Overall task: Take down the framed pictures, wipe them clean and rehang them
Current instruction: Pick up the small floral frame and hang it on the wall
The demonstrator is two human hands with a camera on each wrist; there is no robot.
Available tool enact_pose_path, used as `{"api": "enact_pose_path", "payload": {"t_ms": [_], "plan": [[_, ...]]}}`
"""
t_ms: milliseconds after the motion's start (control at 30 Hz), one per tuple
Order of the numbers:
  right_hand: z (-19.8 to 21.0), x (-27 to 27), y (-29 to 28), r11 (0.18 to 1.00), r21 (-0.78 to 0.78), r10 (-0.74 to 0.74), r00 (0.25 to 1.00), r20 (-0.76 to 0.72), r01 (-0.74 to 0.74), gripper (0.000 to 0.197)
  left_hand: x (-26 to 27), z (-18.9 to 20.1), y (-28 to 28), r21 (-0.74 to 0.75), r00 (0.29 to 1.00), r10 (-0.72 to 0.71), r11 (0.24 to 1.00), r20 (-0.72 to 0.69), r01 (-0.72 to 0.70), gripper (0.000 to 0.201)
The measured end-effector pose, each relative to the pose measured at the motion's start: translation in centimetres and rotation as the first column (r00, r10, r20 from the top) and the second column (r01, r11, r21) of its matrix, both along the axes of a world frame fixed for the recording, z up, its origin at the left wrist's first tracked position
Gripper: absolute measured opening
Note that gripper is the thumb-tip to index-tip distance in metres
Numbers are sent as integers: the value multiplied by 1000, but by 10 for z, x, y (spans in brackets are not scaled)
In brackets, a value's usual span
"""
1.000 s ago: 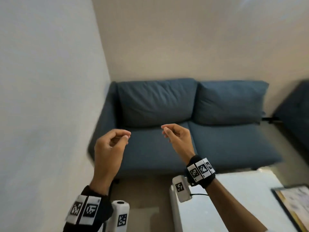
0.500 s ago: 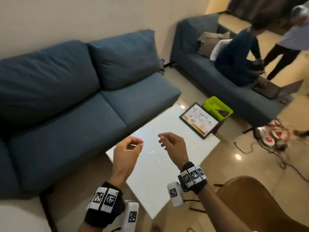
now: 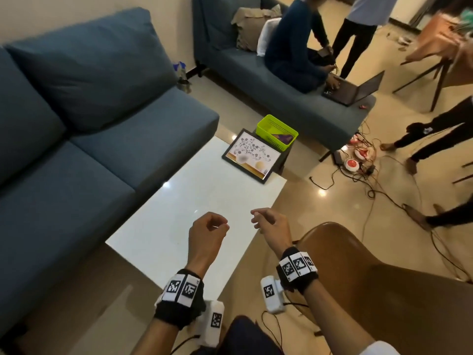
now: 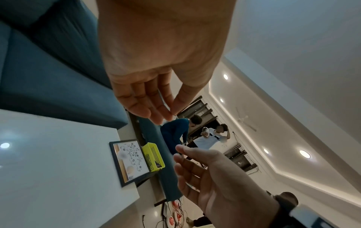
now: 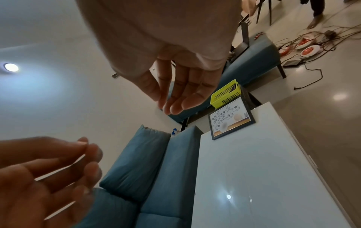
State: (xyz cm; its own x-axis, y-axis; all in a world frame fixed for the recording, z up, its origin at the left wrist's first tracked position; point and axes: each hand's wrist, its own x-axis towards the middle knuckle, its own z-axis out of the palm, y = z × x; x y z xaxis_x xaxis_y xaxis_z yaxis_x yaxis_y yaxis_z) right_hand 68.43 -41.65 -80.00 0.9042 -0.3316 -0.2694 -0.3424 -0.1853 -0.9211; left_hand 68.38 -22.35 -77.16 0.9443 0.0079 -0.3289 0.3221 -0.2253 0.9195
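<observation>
My view has swung further right, left hand (image 3: 206,230) and right hand (image 3: 272,225) stay loosely curled, holding nothing, framed picture (image 3: 250,156) now closer ahead on the tabletop (image 3: 179,226).

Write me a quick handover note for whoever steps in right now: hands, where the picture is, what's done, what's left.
Left hand: empty, fingers loosely curled, above the white table.
Right hand: empty, relaxed, above the table's near edge.
Framed picture: lying face up at the table's far corner, beside the green basket. Neither hand touches it.
Done: this picture is off the wall.
Left: wipe it and rehang it. No cloth is clearly visible; something dark lies in the basket, but I cannot tell what. Whether it has been wiped is not visible.
</observation>
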Motion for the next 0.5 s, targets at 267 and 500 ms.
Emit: {"api": "enact_pose_path", "payload": {"t_ms": [267, 500], "plan": [[-19, 20, -45, 998, -24, -62, 997, -49, 60, 18, 46, -25, -55, 69, 988, -148, 986, -52, 152, 13], [-86, 93, -136, 991, 28, -122, 967, -223, 131, 19, 111, -60, -106, 177, 974, -190, 961, -125, 210, 16]]}}
